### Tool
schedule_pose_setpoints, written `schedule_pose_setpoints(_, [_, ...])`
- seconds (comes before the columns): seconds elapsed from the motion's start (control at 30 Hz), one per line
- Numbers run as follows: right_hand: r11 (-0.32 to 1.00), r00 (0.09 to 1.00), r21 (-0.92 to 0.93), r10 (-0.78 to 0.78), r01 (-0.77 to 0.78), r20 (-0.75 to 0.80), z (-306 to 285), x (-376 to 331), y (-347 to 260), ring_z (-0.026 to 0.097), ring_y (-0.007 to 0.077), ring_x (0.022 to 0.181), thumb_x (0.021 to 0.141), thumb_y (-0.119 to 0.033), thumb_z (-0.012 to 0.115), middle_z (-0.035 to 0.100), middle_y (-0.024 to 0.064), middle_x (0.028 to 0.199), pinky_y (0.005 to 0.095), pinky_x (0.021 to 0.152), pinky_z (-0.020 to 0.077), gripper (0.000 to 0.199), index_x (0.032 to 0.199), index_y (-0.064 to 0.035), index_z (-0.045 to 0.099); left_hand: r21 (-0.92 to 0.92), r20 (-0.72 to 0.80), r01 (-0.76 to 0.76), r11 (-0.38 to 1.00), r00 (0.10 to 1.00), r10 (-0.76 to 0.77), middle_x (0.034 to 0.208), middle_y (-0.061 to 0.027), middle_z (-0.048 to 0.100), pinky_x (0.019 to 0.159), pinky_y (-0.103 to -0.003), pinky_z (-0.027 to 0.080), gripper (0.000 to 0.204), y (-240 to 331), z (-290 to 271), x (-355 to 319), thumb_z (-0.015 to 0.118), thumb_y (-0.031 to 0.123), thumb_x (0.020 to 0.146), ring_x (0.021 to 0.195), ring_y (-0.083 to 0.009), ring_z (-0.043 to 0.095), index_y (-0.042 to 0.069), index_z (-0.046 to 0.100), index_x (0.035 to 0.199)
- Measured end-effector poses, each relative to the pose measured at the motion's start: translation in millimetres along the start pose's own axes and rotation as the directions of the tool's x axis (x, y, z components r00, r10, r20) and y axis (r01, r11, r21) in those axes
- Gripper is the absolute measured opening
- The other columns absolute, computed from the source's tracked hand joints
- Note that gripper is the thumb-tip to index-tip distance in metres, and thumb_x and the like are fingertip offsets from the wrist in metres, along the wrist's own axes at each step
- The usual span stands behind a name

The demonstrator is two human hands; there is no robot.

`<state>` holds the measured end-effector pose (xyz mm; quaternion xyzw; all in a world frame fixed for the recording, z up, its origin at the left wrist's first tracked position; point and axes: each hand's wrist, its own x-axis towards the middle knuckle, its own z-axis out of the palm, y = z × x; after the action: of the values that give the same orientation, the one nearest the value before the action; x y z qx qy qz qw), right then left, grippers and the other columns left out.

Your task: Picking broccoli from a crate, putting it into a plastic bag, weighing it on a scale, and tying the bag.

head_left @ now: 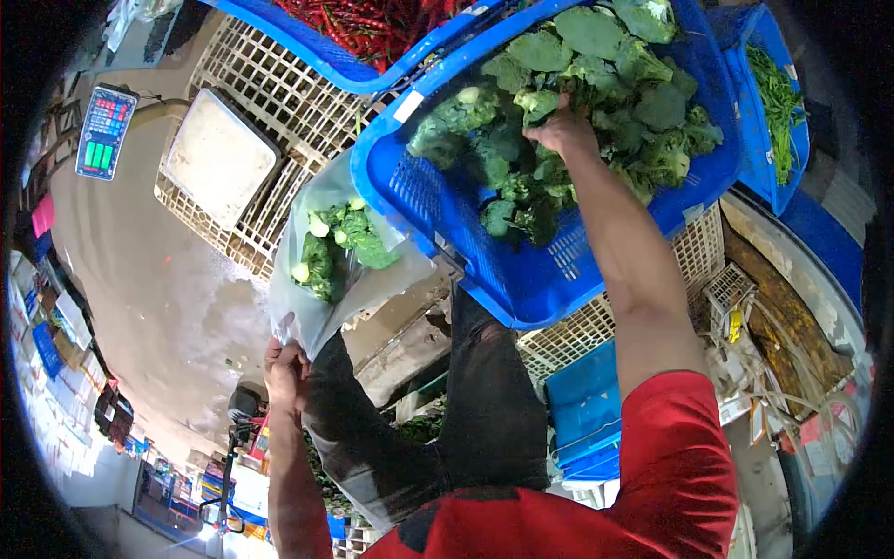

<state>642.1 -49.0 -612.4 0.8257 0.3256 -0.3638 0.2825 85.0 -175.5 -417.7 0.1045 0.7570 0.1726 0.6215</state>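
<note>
Picking broccoli from a crate into a bag

The right hand (562,130) is closed on a green broccoli head (538,101) inside the blue plastic lattice crate (521,270); the left hand (284,368) pinches the rim of a clear plastic bag (317,307) holding broccoli pieces (340,244), just beside the crate, near a white weighing scale (217,156)
</note>
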Motion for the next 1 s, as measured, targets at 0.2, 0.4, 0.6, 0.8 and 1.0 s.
schedule_pose_setpoints(0.2, [0.965,0.984,-0.190,-0.178,0.180,0.030,-8,15,7,0.026,0.0367,0.150,0.088,-0.064,0.059,0.020,0.0176,0.165,0.0518,0.116,0.0373,0.108,0.162,-0.0213,-0.007,-0.019,0.065,-0.067,0.998,0.996,0.068,0.062,0.0008,0.052,0.045,-0.024,0.036,0.046,-7,-5,1,0.055,0.005,0.094,0.046,-0.0090,0.043,0.006,0.056,0.140])
schedule_pose_setpoints(0.4, [0.923,0.955,-0.247,-0.294,0.295,0.041,-2,13,29,0.052,0.0419,0.130,0.095,-0.055,0.054,0.044,0.0225,0.152,0.0491,0.109,0.0456,0.094,0.162,-0.0245,-0.006,-0.067,0.017,-0.036,0.997,0.999,0.037,0.063,-0.0001,0.050,0.045,-0.024,0.035,0.050,-5,-4,-1,0.055,0.006,0.091,0.046,-0.0095,0.042,0.006,0.055,0.141])
schedule_pose_setpoints(0.6, [0.887,0.845,0.045,-0.421,0.459,-0.330,25,0,64,0.061,0.0484,0.112,0.095,-0.036,0.061,0.062,0.0233,0.126,0.0541,0.099,0.0493,0.060,0.147,-0.0196,0.037,-0.062,-0.022,-0.049,0.997,0.999,0.048,0.064,-0.0012,0.050,0.049,-0.025,0.034,0.048,-10,-25,5,0.052,0.005,0.093,0.048,-0.0110,0.041,0.004,0.052,0.141])
schedule_pose_setpoints(0.8, [0.823,0.789,0.241,-0.346,0.515,-0.508,16,-52,99,0.043,0.0415,0.138,0.100,-0.032,0.059,0.043,0.0257,0.150,0.0470,0.112,0.0366,0.066,0.151,-0.0010,0.032,-0.243,0.055,-0.040,0.969,0.997,0.055,0.062,-0.0033,0.049,0.052,-0.029,0.035,0.010,-9,-18,7,0.053,0.007,0.094,0.050,-0.0132,0.042,0.005,0.059,0.102])
schedule_pose_setpoints(1.0, [0.525,0.902,0.733,-0.252,0.432,-0.350,9,-220,70,0.035,0.0302,0.144,0.097,-0.028,0.063,0.034,0.0183,0.159,0.0411,0.118,0.0268,0.077,0.157,0.0000,0.023,-0.312,0.042,-0.065,0.948,0.996,0.082,0.068,-0.0020,0.054,0.055,-0.027,0.038,0.021,-25,-24,4,0.057,0.010,0.096,0.051,-0.0125,0.045,0.009,0.061,0.116])
